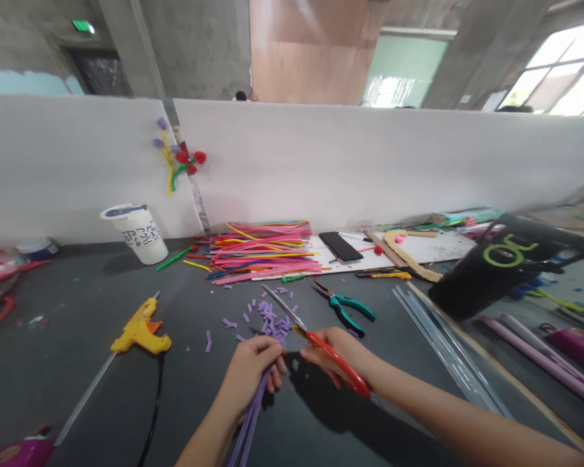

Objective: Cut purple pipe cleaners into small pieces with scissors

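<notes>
My left hand (255, 366) is closed round a few long purple pipe cleaners (250, 425), whose lengths trail down toward me. Red-handled scissors (338, 363) are in my right hand (340, 353), their blades parted and pointing up and to the left. One blade passes over a pile of short cut purple pipe-cleaner pieces (267, 314) on the dark table (199, 402). More pieces lie scattered round the pile. The ends of the pipe cleaners at my left fingertips are mostly hidden by the fingers.
A yellow glue gun (141, 329) lies left, teal-handled pliers (345, 308) right of the pile. Behind are bundled colourful pipe cleaners (267, 253), a white cup (139, 237) and a black phone (340, 246). Clear glue sticks (448, 350) and a black tumbler (481, 266) stand or lie right.
</notes>
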### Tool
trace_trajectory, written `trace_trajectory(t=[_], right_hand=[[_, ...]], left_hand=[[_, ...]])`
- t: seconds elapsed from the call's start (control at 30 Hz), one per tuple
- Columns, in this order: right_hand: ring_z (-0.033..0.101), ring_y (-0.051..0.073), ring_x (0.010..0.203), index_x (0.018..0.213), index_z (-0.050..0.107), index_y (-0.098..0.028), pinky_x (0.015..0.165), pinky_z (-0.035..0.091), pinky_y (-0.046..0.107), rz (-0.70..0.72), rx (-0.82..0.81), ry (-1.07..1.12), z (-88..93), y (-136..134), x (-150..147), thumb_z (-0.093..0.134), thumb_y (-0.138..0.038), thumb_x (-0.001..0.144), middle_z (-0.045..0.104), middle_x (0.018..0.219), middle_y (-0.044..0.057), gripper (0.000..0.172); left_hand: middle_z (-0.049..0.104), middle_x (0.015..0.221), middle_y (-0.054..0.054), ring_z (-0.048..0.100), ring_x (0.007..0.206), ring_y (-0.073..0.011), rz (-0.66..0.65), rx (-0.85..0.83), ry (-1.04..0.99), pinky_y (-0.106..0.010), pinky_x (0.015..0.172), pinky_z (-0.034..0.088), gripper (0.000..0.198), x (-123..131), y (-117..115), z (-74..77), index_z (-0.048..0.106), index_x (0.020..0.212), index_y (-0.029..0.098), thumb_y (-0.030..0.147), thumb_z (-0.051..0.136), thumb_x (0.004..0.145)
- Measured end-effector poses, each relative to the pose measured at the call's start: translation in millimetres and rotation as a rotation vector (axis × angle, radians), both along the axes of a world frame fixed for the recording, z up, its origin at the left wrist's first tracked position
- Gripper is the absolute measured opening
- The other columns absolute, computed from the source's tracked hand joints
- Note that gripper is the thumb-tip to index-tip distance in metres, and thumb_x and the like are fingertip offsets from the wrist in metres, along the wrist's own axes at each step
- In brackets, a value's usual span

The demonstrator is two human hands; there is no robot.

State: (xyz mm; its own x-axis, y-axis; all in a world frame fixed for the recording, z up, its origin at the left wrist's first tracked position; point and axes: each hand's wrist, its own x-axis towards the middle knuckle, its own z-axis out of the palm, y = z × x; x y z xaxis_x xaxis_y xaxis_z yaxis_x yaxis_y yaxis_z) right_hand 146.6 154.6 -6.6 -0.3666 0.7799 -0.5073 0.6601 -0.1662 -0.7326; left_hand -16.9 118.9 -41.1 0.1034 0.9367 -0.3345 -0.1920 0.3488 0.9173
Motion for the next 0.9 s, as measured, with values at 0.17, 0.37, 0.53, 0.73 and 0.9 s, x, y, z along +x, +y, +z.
trace_trajectory(t=[0.17, 0.37, 0.53, 0.73, 0.9], right_hand=[[0.045, 0.007, 0.033, 0.062, 0.046, -0.018, 0.032, 0.031, 0.014, -0.031, 0.103, 0.101, -4.3, -1.9, -18.9, 0.049, -0.022, 0.071, 0.044, 0.041, -0.008, 0.011], [0.046, 0.007, 0.034, 0.059, 0.044, -0.018, 0.033, 0.033, 0.015, -0.032, 0.165, 0.089, -4.5, -1.7, -23.4, 0.049, -0.012, 0.063, 0.046, 0.046, -0.008, 0.008], [0.047, 0.008, 0.036, 0.059, 0.044, -0.018, 0.033, 0.033, 0.015, -0.004, 0.203, 0.078, -4.3, -1.4, -21.1, 0.048, -0.011, 0.062, 0.046, 0.046, -0.007, 0.009], [0.047, 0.008, 0.034, 0.059, 0.042, -0.019, 0.032, 0.033, 0.015, 0.026, 0.202, 0.068, 0.1, 5.3, -19.8, 0.047, -0.01, 0.062, 0.044, 0.045, -0.008, 0.01], [0.047, 0.008, 0.035, 0.062, 0.041, -0.019, 0.033, 0.032, 0.015, 0.064, 0.225, 0.06, 3.9, 9.7, -16.0, 0.049, -0.019, 0.069, 0.043, 0.047, -0.008, 0.01]], left_hand=[[0.058, 0.046, -0.001, 0.049, 0.032, -0.0073, -0.12, 0.033, -0.001, -0.016, 0.033, 0.035, 0.026, 6.0, -3.5, -2.8, 0.055, 0.057, 0.012, 0.036, 0.058, 0.068], [0.056, 0.043, 0.001, 0.049, 0.03, -0.0079, -0.107, 0.043, 0.014, -0.017, 0.031, 0.035, 0.025, 7.3, -3.6, -4.8, 0.054, 0.057, 0.013, 0.036, 0.058, 0.065], [0.056, 0.043, 0.001, 0.05, 0.03, -0.0086, -0.086, 0.033, 0.006, -0.017, 0.029, 0.035, 0.023, 9.2, -2.7, -6.8, 0.054, 0.059, 0.013, 0.035, 0.057, 0.065], [0.059, 0.047, 0.0, 0.051, 0.032, -0.0079, -0.081, 0.027, -0.022, -0.017, 0.031, 0.037, 0.023, 8.1, -3.4, -1.9, 0.054, 0.06, 0.012, 0.034, 0.058, 0.067], [0.059, 0.045, -0.001, 0.048, 0.03, -0.0069, -0.069, 0.03, -0.021, -0.015, 0.03, 0.034, 0.023, 6.1, -3.9, 3.0, 0.054, 0.057, 0.012, 0.032, 0.058, 0.067]])
